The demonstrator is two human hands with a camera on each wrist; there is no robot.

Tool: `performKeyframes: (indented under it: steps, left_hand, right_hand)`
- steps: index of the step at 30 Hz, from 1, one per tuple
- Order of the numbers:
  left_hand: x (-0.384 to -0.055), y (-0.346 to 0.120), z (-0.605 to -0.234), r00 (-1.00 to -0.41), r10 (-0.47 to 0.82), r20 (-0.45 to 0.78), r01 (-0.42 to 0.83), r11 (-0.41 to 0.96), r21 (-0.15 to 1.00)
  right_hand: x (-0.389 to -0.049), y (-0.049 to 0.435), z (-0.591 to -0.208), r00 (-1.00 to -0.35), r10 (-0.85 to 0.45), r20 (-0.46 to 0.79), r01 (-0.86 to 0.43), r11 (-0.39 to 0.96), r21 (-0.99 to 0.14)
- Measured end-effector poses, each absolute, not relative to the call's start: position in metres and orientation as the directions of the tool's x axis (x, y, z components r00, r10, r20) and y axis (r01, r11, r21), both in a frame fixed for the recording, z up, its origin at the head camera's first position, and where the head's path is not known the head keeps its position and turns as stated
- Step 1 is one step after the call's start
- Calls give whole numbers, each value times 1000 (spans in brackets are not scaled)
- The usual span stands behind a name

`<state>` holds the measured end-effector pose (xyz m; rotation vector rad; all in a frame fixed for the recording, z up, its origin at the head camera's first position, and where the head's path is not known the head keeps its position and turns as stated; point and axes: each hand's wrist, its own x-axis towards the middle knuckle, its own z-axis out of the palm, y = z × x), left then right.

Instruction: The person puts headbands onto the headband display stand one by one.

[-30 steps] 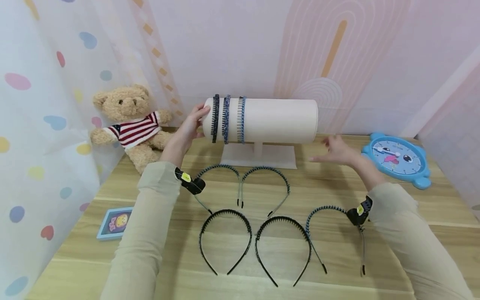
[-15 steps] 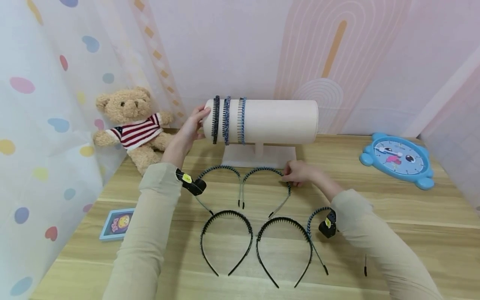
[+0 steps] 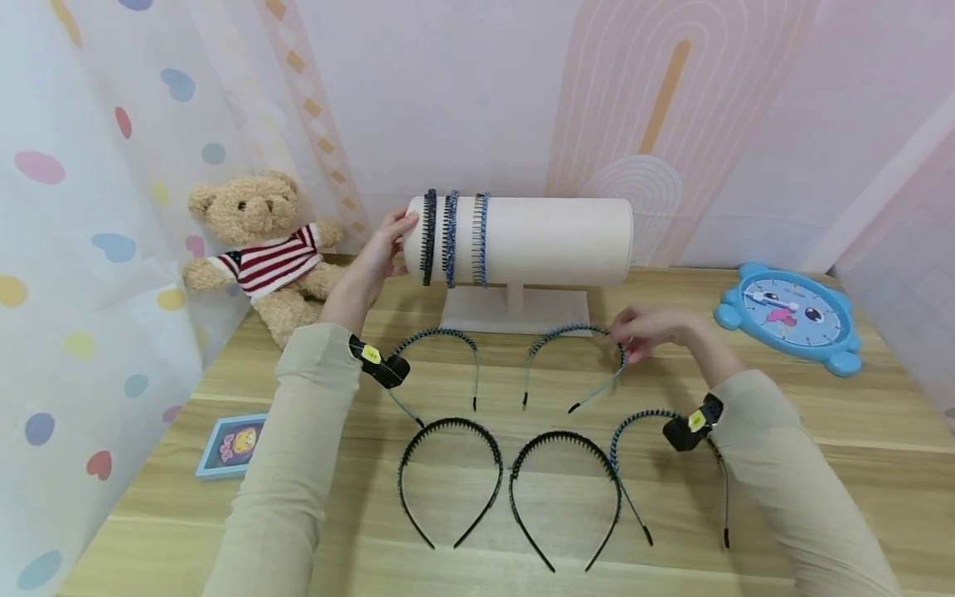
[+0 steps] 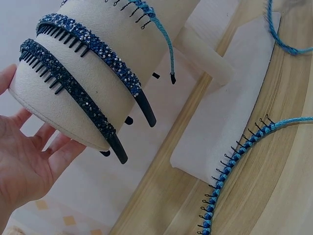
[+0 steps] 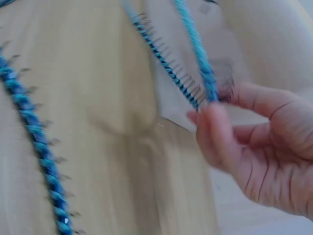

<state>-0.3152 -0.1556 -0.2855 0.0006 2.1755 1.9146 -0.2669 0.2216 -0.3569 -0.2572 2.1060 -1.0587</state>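
My left hand holds the left end of a white cylindrical headband stand, thumb on one side and fingers on the other. Three toothed headbands sit round the roll near that hand: a dark sequined headband, a blue sequined headband and a blue wrapped headband. Just right of the stand's base, my right hand pinches a blue wrapped headband by its right side. In the right wrist view the pinched headband appears lifted, its toothed side showing.
On the wooden table lie another blue headband, two black headbands and a blue headband partly behind the right wrist. A teddy bear, a blue picture frame and a blue toy clock stand around.
My right hand came in from the right, took hold of the blue headband before the stand and moved it rightward, away from its neighbour. My left hand stays on the stand.
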Motion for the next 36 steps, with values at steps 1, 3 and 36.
performKeyframes:
  steps: [1,3,36]
  left_hand:
    - [-315,-156,-285,-971,158,-180,-158,141,977]
    - [-314,-156,-285,-971,160,-179,-156,146,977]
    - [-316,-156,-286,-969,155,-190,-170,135,976]
  right_hand:
    - [-267,228,-355,-698,-478,-534,176,608,-774]
    - [-268,239,-351,-708,-476,-522,225,549,-805]
    - [-254,230,-284,-976,-211,-61,92,-140,-986]
